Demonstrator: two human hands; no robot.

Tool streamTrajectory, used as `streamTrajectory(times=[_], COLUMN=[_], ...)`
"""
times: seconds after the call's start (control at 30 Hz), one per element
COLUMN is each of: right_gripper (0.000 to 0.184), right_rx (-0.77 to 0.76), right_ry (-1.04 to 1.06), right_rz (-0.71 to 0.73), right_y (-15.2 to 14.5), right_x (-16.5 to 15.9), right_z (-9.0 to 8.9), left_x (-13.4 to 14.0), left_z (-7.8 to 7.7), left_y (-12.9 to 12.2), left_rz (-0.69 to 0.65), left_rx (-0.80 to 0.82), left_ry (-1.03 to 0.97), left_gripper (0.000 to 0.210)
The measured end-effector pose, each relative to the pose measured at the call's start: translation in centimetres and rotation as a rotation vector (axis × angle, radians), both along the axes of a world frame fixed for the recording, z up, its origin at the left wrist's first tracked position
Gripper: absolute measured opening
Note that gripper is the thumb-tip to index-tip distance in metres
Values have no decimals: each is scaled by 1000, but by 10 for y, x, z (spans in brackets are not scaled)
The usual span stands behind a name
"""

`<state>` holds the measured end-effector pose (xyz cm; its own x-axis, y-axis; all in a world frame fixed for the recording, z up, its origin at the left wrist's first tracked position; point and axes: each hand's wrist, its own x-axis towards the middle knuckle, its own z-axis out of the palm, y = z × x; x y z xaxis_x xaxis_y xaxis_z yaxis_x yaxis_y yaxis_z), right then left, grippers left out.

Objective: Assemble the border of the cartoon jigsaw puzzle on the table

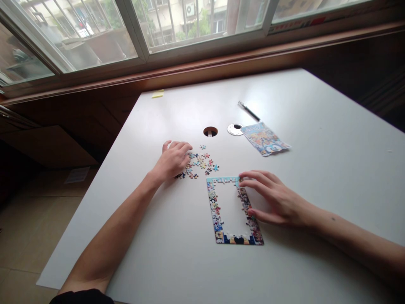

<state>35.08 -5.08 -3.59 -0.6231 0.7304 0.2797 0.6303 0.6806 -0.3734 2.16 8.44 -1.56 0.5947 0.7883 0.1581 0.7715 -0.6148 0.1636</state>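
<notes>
My left hand (173,159) rests on the left side of a loose heap of jigsaw pieces (202,164); its fingers are loosely bent and apart, and part of the heap is hidden beneath them. In front of me lies a rectangular jigsaw border (218,219), joined along all four sides, with bare white tabletop inside it. Its top strip is light blue and its bottom strip is dark with a black heart shape. My right hand (272,197) is open, with spread fingertips touching the border's upper right corner and right side.
A crumpled picture sheet (265,138) lies on the white table (332,169), partly over a round silver cover (234,129). Beyond it is a dark pen (249,111). A cable hole (210,131) opens behind the pieces. A yellow sticky note (157,93) is near the far edge, below the window.
</notes>
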Motion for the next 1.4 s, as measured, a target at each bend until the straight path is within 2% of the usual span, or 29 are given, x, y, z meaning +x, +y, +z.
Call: streamTrajectory(times=[0.23, 0.4, 0.63, 0.8, 1.0, 1.4], right_gripper=[56, 55, 55, 55, 55, 54], right_rx=[4, 10, -10, -1, 8, 19], right_ry=[-33, -24, -11, -13, -20, -31], right_rz=[11, 13, 0, 1, 4, 7], right_y=[2, 2, 0, 0, 1, 0], right_x=[1, 1, 2, 2, 1, 2], right_z=[-3, -2, -4, -4, -3, -2], left_x=[-4, -11, -8, -20, -42, -39], left_z=[0, 4, 3, 14, 27, 24], left_y=[6, 11, 8, 14, 24, 23], left_rz=[0, -66, -125, -125, -73, -102], left_rx=[50, 62, 8, -26, -34, -74], left_ry=[-27, -76, -56, -68, -99, -97], left_gripper=[27, 19, 33, 22, 21, 17])
